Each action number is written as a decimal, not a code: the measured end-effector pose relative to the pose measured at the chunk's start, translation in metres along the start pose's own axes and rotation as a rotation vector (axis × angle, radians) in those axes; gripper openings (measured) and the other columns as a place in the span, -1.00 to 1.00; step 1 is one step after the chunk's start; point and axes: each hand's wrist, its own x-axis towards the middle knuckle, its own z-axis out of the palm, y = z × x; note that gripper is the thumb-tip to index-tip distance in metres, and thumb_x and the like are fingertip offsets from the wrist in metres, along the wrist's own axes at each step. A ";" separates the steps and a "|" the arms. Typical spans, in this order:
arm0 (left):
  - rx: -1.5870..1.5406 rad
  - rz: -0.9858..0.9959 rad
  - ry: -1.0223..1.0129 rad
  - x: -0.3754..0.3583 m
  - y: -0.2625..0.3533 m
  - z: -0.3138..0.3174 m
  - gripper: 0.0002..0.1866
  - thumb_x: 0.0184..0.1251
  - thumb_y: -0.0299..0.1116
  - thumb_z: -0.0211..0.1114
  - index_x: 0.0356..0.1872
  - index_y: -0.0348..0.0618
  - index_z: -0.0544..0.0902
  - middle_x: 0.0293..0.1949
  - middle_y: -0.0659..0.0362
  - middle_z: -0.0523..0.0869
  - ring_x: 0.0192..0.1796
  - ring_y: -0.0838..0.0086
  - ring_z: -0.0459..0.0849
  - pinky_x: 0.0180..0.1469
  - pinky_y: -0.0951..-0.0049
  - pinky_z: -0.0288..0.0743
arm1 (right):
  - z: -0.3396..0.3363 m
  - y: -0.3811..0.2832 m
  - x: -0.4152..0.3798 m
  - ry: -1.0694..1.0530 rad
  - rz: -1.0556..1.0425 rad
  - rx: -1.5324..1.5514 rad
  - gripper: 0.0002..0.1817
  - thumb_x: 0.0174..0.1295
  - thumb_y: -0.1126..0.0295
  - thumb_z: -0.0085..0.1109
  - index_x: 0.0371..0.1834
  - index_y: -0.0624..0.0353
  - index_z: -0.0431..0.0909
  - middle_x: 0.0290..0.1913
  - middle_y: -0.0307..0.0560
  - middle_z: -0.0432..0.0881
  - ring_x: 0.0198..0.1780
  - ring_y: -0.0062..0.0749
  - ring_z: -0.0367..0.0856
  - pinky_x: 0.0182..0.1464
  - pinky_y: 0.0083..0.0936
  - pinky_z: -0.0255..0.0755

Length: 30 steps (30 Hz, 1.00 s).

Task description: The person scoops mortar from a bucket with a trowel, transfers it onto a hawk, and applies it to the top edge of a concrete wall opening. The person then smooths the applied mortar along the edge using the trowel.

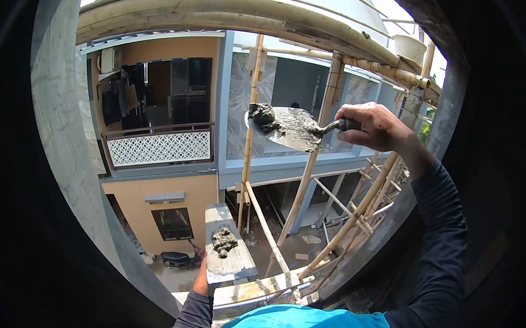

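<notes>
My right hand (pixel 373 127) is wrapped round the dark handle of a trowel (pixel 297 124), raised in front of me at the right. Wet grey mortar (pixel 263 116) clings to the far end of its blade, and thinner smears cover the rest. Lower down, my left hand (pixel 203 279) grips a flat rectangular plastering hawk (pixel 230 267) from its left side; most of the fingers are hidden behind it. A small lump of mortar (pixel 224 243) sits in the middle of the board. Trowel and hawk are well apart.
A rounded concrete opening (pixel 67 116) frames the view. Bamboo scaffolding poles (pixel 304 191) stand outside, with a thick bamboo beam (pixel 234 7) overhead. A bucket (pixel 410 50) is at upper right. Across the drop are a house with a white balcony railing (pixel 159 148) and a parked motorcycle (pixel 181 259).
</notes>
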 end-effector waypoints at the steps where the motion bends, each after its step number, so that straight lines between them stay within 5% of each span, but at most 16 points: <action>1: 0.017 0.004 0.013 -0.004 0.000 -0.004 -0.56 0.39 -0.36 0.05 0.27 -0.19 0.42 0.21 0.03 0.55 0.19 0.26 0.58 0.24 0.24 0.48 | 0.000 0.003 0.000 0.005 -0.007 -0.032 -0.62 0.17 0.09 0.22 -0.11 0.14 0.52 -0.39 0.00 0.64 -0.31 -0.10 0.65 -0.23 -0.25 0.49; 17: 0.155 0.026 0.195 -0.036 -0.006 -0.027 -0.56 0.32 -0.39 0.09 0.23 -0.18 0.45 0.18 0.04 0.57 0.17 0.27 0.59 0.23 0.26 0.48 | 0.030 -0.009 -0.037 -0.275 -0.124 0.102 -0.65 0.16 0.10 0.23 -0.08 0.05 0.53 -0.31 -0.01 0.64 -0.23 -0.02 0.64 -0.22 -0.24 0.50; 30: 0.182 -0.016 0.343 -0.064 -0.024 -0.044 -0.56 0.27 -0.41 0.13 0.20 -0.17 0.48 0.16 0.05 0.59 0.16 0.28 0.59 0.22 0.28 0.48 | 0.033 -0.001 -0.073 -0.456 -0.007 0.186 -0.62 0.12 0.10 0.18 -0.10 0.11 0.55 -0.27 0.06 0.66 -0.21 -0.01 0.65 -0.17 -0.21 0.50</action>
